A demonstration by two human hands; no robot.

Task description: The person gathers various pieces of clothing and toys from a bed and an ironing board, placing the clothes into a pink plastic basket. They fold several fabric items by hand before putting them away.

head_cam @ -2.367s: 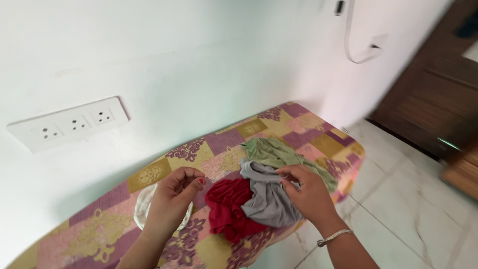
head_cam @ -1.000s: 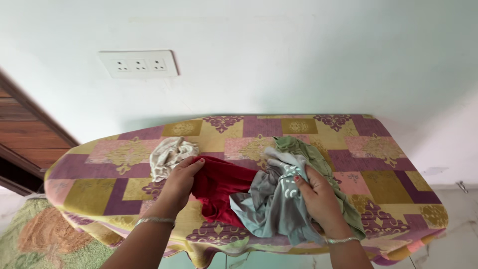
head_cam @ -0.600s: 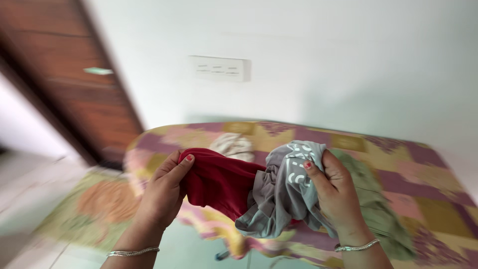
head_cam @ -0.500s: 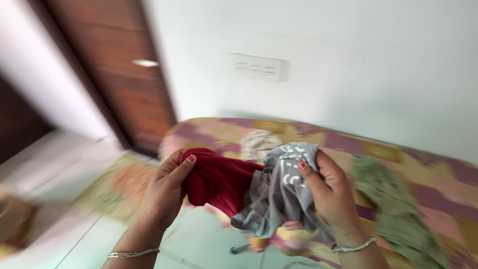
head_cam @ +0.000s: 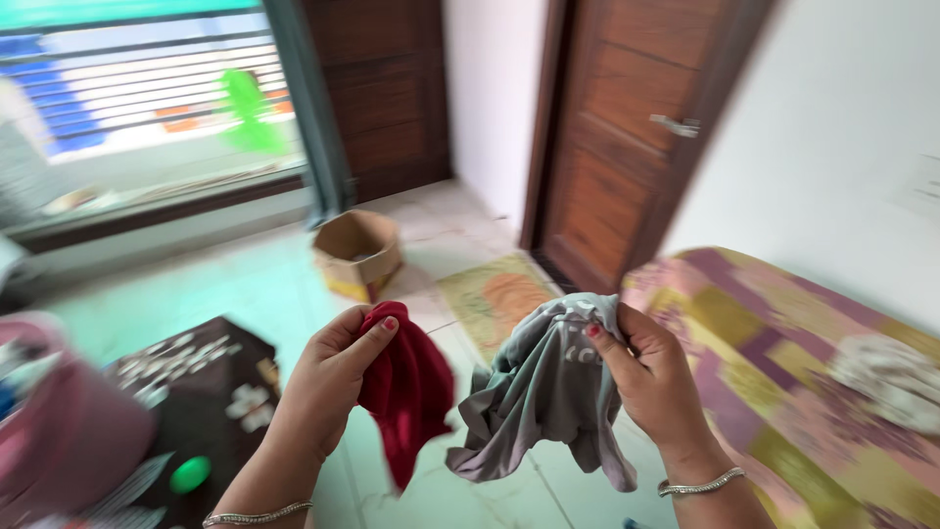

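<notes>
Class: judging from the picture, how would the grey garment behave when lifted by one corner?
Probably floppy: the grey garment hangs in loose folds from the right hand. Likely light, since a pinch of the fingers holds it up. It seems unlikely to slip, as the bunched cloth fills the grip.

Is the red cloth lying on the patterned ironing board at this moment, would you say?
No, the red cloth hangs in the air from the left hand, apart from the ironing board at the right.

Open tiled floor (head_cam: 264,294) lies below both hands — room to pass. Obstacles: patterned ironing board (head_cam: 774,392) at three o'clock, cardboard box (head_cam: 358,253) at twelve, dark patterned box (head_cam: 201,377) at nine.
</notes>
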